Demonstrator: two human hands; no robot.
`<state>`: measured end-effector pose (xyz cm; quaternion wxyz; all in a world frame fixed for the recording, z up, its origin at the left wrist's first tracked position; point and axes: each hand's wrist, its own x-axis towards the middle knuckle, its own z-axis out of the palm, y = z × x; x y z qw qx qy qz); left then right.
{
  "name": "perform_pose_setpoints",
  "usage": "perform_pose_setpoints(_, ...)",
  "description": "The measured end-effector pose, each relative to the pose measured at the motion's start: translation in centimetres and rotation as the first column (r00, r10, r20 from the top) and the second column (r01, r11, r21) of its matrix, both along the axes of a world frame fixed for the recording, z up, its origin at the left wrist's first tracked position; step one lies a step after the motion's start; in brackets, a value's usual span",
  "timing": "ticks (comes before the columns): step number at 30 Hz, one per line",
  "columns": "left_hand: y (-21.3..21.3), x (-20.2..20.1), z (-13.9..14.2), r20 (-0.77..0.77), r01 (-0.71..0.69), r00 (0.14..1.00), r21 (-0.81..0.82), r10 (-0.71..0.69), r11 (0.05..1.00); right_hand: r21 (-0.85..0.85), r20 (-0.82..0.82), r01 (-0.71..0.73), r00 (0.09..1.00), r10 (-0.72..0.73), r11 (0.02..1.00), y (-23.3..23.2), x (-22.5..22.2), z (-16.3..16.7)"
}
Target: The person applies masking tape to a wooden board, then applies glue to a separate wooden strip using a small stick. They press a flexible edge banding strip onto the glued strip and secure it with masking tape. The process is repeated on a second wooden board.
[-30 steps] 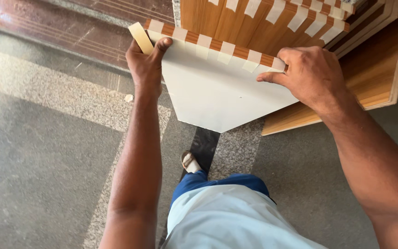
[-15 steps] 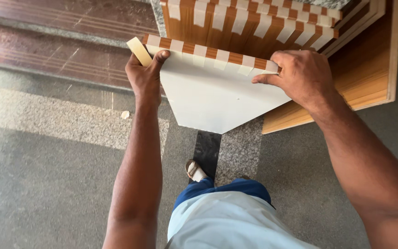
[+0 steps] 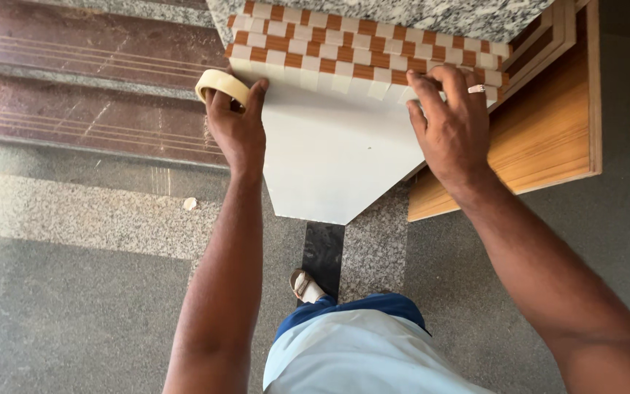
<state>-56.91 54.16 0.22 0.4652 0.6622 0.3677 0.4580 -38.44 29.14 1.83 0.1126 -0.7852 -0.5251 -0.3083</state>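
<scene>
A: The white panel (image 3: 337, 157) at frame centre is being propped against the taped board stack (image 3: 373, 47) up top, pressed by the right hand (image 3: 452, 124), fingers spread flat.

B: Tape roll (image 3: 222, 84) is being gripped upper left by the left hand (image 3: 238, 128). Panel's probably sliding if pressure's being eased.

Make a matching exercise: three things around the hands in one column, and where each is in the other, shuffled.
Things:
1. roll of tape
2. white panel
3. ring

Places:
A. on a finger of the right hand
B. held in the left hand
C. between the two hands, pressed by both

Pairs: 1-B, 2-C, 3-A
</scene>
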Motion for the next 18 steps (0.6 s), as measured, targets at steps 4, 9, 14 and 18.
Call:
perform_pose_setpoints(4, 0.0, 0.5, -0.7, 0.029, -0.028, 0.999, -0.035, 0.029, 0.999, 0.063, 0.021, 0.004, 1.0, -0.005, 0.998, 0.5, 0.1, -0.3)
perform_pose_setpoints(9, 0.4, 0.7, -1.8, -0.052, -0.07, 0.996, 0.055, 0.073, 0.996, 0.045, -0.066, -0.029, 0.997, 0.032, 0.999, 0.1, -0.6, 0.5)
perform_pose_setpoints(14, 0.2, 0.9, -2.1, -0.053, -0.141, 0.988, 0.074, 0.145, 0.987, 0.052, -0.089, -0.035, 0.995, 0.04, 0.998, 0.7, -0.1, 0.6)
perform_pose_setpoints(18, -2.9, 1.9, -1.3, 0.151, -0.307, 0.951, 0.396, 0.268, 0.866, 0.064, -0.158, -0.071, 0.984, 0.08, 0.995, 0.5, 0.0, 0.4)
